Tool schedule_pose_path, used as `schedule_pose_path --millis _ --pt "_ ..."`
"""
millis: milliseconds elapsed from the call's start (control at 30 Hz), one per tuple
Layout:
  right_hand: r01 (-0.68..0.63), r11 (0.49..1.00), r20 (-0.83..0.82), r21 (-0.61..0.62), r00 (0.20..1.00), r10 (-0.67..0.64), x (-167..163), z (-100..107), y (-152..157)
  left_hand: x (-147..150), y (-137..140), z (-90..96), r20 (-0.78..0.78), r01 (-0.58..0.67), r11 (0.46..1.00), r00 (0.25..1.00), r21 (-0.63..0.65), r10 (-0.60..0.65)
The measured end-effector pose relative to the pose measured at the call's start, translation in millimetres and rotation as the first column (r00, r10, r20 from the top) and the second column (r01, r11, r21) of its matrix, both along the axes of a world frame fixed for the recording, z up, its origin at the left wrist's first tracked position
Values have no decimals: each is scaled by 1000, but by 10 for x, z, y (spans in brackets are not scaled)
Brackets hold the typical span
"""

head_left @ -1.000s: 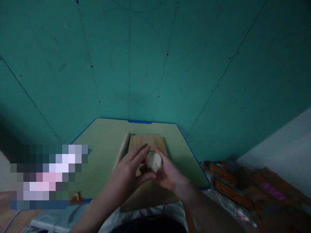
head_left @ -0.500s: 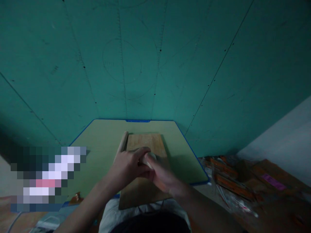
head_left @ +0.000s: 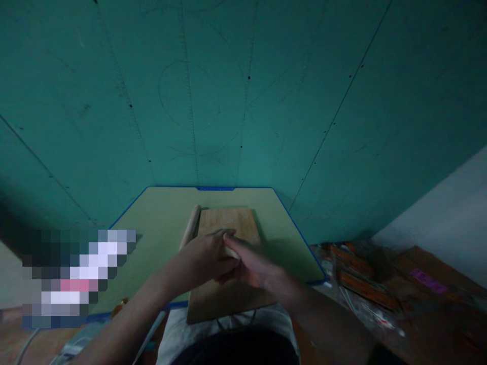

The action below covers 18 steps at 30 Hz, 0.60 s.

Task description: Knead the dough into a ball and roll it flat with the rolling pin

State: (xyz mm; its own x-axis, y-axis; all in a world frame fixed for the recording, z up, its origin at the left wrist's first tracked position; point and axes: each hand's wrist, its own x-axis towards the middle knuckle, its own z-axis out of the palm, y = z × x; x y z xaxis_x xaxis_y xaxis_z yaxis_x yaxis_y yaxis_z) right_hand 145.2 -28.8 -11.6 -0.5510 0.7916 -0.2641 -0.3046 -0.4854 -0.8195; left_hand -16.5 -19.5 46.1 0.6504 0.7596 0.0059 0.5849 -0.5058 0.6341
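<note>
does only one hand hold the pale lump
No, the left hand and the right hand both close around the pale lump, which shows between them.

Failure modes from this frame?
The pale lump, mostly hidden between left hand and right hand, might slip out. The wooden board juts past the table's near edge, so a hard push there might tip it. The round stick beside the board might roll if knocked.
</note>
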Motion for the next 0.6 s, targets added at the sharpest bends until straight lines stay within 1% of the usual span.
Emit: schedule_pose_path --millis 33,100,133,167,200,267,300,333,367,433,500,533,600 --pt "-12 1000 6 17 1000 12 3 -4 0 -18 8 -5 7 35 997 999 -62 -34" --pt "-10 998 13 61 1000 9 32 -4 -4 -66 7 -10 55 133 964 991 -231 -123" --pt "-15 997 17 80 1000 14 56 1 -8 -88 -2 -11 77 168 946 985 -276 -153" --pt "-24 995 26 98 999 22 83 12 -12 -102 -17 -14 87 180 947 983 -266 -163" --pt "-34 993 40 114 999 30 108 26 -16 -105 -36 -18 81 172 963 984 -207 -158" --pt "-44 986 86 161 996 31 141 62 -23 -73 -86 -38 42 112 994 993 -16 -111" --pt "-49 982 113 184 993 29 147 80 -27 -44 -112 -53 19 72 995 997 76 -74" --pt "-52 978 139 201 990 25 145 96 -31 -12 -137 -69 1 33 989 999 142 -33" --pt "-50 976 164 212 986 15 138 110 -34 17 -158 -87 -10 -1 984 1000 178 3" --pt "-49 974 209 223 978 1 121 131 -36 51 -186 -126 6 -50 978 999 205 49" --pt "-39 971 229 237 973 -17 117 148 -27 50 -204 -170 58 -56 974 997 219 45" --pt "-49 971 225 234 974 -5 125 157 -17 41 -213 -194 76 -53 970 996 239 36" --pt "-139 975 200 173 974 104 164 180 9 22 -237 -245 61 -40 949 998 312 22"
